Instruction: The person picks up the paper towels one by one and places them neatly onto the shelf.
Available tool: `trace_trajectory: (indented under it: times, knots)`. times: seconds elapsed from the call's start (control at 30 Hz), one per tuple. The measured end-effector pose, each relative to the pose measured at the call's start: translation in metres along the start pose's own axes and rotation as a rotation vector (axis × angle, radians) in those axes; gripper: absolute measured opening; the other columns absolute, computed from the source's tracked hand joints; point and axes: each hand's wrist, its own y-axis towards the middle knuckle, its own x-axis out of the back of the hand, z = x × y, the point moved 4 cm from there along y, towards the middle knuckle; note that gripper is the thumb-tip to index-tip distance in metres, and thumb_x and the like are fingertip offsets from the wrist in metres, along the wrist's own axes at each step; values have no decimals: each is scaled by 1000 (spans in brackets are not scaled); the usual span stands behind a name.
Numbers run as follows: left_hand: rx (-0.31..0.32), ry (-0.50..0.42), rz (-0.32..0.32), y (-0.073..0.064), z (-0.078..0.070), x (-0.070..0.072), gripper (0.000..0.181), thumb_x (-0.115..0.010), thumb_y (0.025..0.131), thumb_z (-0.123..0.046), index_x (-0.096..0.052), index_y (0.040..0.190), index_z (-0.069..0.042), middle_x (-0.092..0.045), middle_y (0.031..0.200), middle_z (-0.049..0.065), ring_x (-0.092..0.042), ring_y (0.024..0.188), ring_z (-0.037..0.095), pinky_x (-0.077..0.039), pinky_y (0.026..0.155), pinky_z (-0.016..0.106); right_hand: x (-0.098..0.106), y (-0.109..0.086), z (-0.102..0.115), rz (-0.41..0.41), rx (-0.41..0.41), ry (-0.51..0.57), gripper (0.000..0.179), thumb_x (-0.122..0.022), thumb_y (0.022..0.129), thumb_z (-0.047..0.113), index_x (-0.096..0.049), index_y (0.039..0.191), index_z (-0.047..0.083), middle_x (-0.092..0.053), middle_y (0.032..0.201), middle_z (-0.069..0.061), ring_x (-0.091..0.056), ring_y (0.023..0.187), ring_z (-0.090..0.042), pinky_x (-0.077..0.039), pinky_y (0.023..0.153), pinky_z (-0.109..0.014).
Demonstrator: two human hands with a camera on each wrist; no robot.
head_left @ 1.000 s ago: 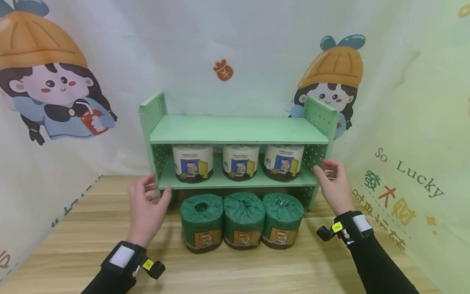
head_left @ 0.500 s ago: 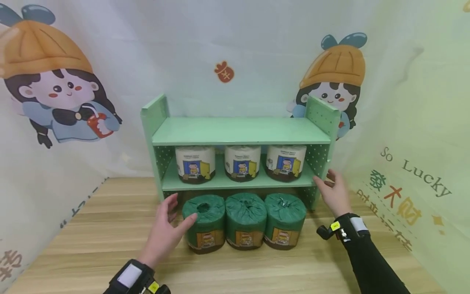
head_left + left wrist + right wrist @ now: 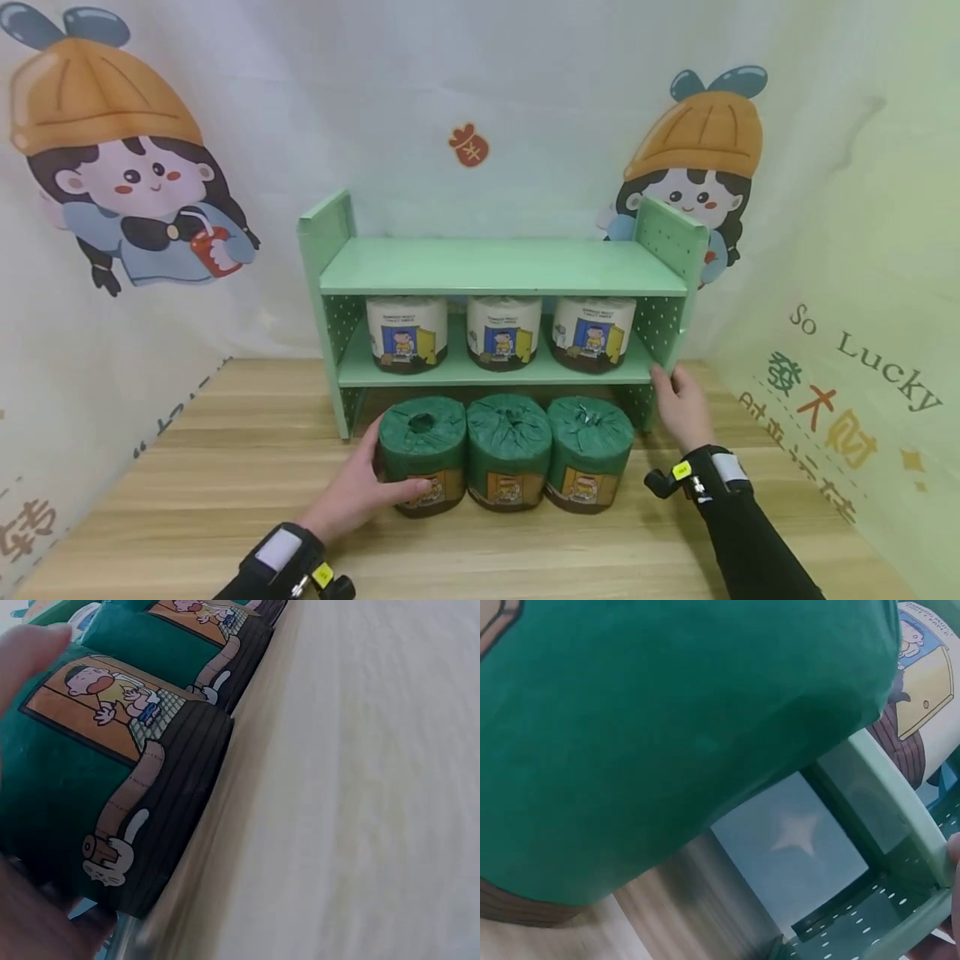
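Green rolls (image 3: 508, 450): three stand upright in a row on the counter (image 3: 187, 500), close side by side, pictures facing the person, perhaps so the row looks neat.
Left hand (image 3: 352, 493): grips the left green roll (image 3: 422, 454), thumb across its front and fingers round its left side, likely so it does not slip. This arm reaches up and in from the low left.
Right hand (image 3: 681, 408): pinches the right wall of the green rack (image 3: 502, 267) between thumb and fingers, likely to keep it from wobbling. This arm slants up from the low right.
Green rack: stands on the counter just behind the green rolls.
White rolls (image 3: 502, 337): three stand upright on its lower board, with gaps between, maybe so each picture shows.
Cloth (image 3: 390, 108): hangs at the back, with cartoon figures (image 3: 150, 200) in orange hats.
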Motion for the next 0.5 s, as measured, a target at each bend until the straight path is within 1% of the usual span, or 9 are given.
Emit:
trace_trajectory:
  times: [0.1, 0.23, 0.33, 0.47, 0.5]
  knots:
    - [-14, -24, 4, 0, 2, -3, 123, -98, 83, -34, -17, 176, -23, -36, 175, 18, -38, 160, 45, -35, 130, 66, 0, -3, -3, -24, -10, -10, 56, -39, 119, 42, -59, 148, -1, -61, 152, -32, -60, 134, -44, -49, 110, -58]
    - [-15, -40, 8, 0, 4, -5, 125, -100, 81, -33, -18, 175, -24, -40, 173, 16, -41, 159, 43, -38, 129, 63, 1, -4, -5, -27, -22, -41, 58, -38, 119, 45, -60, 146, -1, -64, 148, -32, -61, 127, -43, -50, 102, -53]
    - [-12, -42, 8, 1, 5, -6, 123, -100, 81, -34, -19, 174, -25, -42, 171, 15, -46, 156, 42, -43, 126, 59, 2, -4, -4, -22, -30, -49, 58, -38, 119, 46, -60, 147, 0, -64, 147, -32, -61, 127, -42, -50, 101, -53]
    - [-25, -36, -2, 2, 5, -6, 119, -99, 83, -33, -21, 172, -22, -45, 169, 16, -50, 153, 41, -47, 123, 56, 2, -3, -4, -11, -21, -46, 59, -39, 119, 46, -59, 151, 1, -63, 150, -32, -60, 133, -44, -49, 109, -58]
    - [-28, -40, -4, 2, 5, -6, 118, -99, 84, -33, -22, 172, -21, -46, 168, 16, -51, 152, 41, -47, 123, 56, 2, -2, -3, -8, -18, -45, 59, -38, 119, 46, -58, 151, 1, -63, 149, -32, -60, 131, -43, -49, 108, -58]
